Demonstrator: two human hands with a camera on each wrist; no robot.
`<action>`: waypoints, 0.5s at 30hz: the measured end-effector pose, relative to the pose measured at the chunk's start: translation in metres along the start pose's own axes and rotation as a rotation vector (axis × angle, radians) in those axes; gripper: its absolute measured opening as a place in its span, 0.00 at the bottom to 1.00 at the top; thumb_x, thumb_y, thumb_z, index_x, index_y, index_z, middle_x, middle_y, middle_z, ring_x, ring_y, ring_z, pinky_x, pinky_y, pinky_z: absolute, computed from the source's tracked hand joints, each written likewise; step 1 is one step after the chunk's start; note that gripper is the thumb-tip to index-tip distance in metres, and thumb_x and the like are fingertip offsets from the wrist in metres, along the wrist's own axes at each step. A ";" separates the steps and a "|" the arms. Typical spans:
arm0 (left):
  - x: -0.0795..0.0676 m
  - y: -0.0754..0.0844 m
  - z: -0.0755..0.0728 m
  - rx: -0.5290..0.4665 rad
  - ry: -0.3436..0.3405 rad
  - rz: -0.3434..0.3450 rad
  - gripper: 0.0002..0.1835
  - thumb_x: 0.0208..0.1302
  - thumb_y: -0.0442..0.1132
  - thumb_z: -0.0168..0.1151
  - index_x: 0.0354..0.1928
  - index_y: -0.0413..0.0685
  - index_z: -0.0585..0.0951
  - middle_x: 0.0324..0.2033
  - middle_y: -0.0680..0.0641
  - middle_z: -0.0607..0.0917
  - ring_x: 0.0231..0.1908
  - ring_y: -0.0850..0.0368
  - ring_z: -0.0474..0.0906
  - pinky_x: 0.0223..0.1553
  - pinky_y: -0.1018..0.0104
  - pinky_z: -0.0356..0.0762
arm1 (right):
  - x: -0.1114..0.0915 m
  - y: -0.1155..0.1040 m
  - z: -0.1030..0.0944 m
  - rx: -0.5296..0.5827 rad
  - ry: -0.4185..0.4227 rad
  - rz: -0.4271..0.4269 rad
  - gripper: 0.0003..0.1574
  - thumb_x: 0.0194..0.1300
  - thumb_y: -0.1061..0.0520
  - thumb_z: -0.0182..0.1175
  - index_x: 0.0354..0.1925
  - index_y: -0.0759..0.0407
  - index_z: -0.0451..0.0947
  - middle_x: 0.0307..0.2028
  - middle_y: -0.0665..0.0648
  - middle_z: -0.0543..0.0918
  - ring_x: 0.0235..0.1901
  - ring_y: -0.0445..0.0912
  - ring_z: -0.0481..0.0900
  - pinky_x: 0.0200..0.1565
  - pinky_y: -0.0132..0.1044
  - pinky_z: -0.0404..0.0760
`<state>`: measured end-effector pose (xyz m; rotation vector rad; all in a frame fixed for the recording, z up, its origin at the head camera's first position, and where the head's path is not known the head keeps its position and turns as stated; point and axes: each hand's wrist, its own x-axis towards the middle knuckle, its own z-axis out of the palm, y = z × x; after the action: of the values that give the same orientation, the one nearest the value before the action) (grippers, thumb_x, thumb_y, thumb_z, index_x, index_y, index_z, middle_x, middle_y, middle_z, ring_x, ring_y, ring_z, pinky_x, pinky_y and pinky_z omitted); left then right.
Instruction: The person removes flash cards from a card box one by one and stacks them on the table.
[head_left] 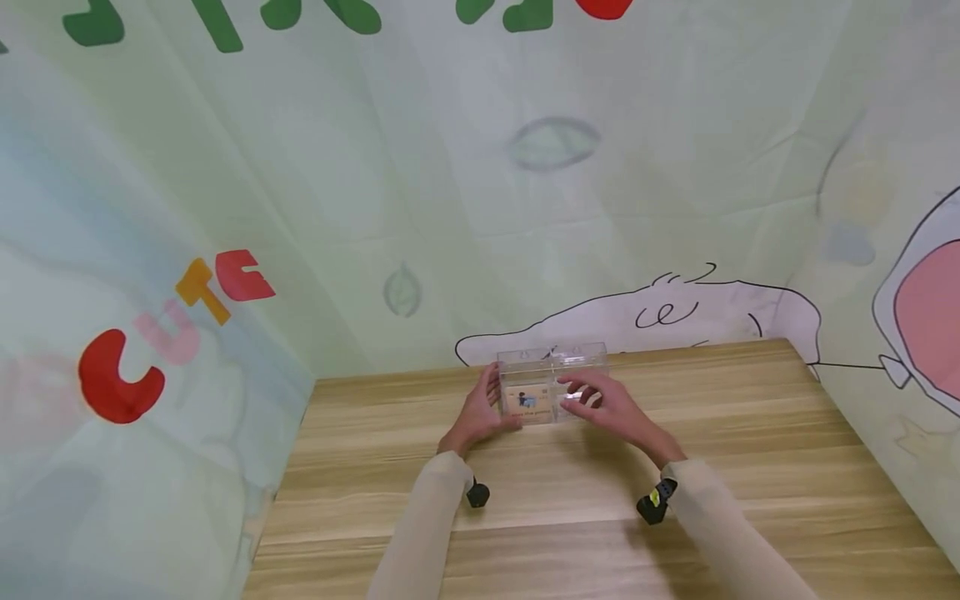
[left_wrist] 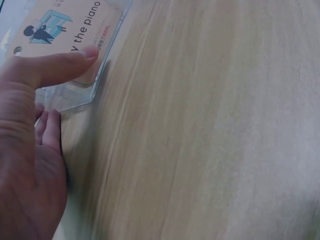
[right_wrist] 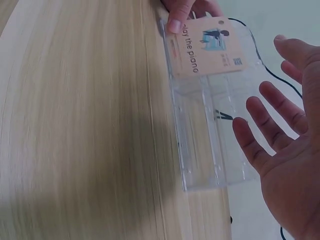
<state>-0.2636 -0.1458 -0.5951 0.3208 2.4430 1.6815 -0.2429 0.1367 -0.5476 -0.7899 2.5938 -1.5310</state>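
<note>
A clear plastic box (right_wrist: 192, 145) with two side-by-side compartments stands at the back of the wooden table. Its left compartment holds a peach-coloured card (head_left: 528, 402) printed with a figure at a piano and the words "play the piano". My left hand (head_left: 478, 415) grips the box's left end, the thumb lying across the lower front over the card in the left wrist view, the other fingers around the side. Over the right compartment hovers my right hand (head_left: 611, 410). Its fingers are spread and loosely bent, with nothing between them, as the right wrist view shows.
The wooden table (head_left: 360, 500) meets a printed fabric backdrop (head_left: 420, 208) right behind the box. More of this fabric, with coloured letters, hangs at the left. Black devices are strapped to both wrists, including the right wrist device (head_left: 654, 504).
</note>
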 end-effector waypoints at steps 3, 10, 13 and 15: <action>0.000 0.000 0.000 0.005 0.005 0.010 0.62 0.50 0.36 0.84 0.82 0.49 0.52 0.77 0.38 0.62 0.76 0.41 0.60 0.76 0.51 0.61 | 0.003 0.000 0.005 0.004 -0.008 -0.008 0.24 0.71 0.53 0.68 0.62 0.59 0.81 0.48 0.57 0.86 0.41 0.46 0.83 0.43 0.38 0.87; 0.003 -0.008 0.001 0.024 -0.002 0.020 0.63 0.52 0.39 0.84 0.82 0.53 0.50 0.79 0.42 0.61 0.77 0.45 0.59 0.76 0.54 0.61 | 0.010 0.004 0.014 0.010 -0.032 -0.006 0.22 0.72 0.54 0.66 0.61 0.58 0.81 0.45 0.54 0.86 0.41 0.46 0.83 0.44 0.39 0.87; 0.004 -0.010 0.002 0.021 -0.001 0.007 0.63 0.51 0.40 0.84 0.82 0.55 0.50 0.79 0.44 0.61 0.77 0.47 0.59 0.76 0.55 0.61 | 0.012 0.007 0.017 -0.002 -0.041 0.002 0.21 0.73 0.55 0.66 0.61 0.59 0.81 0.43 0.53 0.86 0.41 0.46 0.83 0.44 0.38 0.87; 0.004 -0.011 0.003 0.016 0.002 0.007 0.63 0.51 0.40 0.85 0.82 0.55 0.51 0.79 0.44 0.61 0.77 0.47 0.59 0.76 0.56 0.62 | 0.013 0.009 0.019 -0.008 -0.049 0.017 0.20 0.73 0.56 0.65 0.60 0.58 0.81 0.42 0.52 0.86 0.41 0.46 0.83 0.44 0.38 0.87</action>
<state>-0.2678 -0.1458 -0.6066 0.3306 2.4616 1.6664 -0.2527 0.1191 -0.5614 -0.7932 2.5673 -1.4781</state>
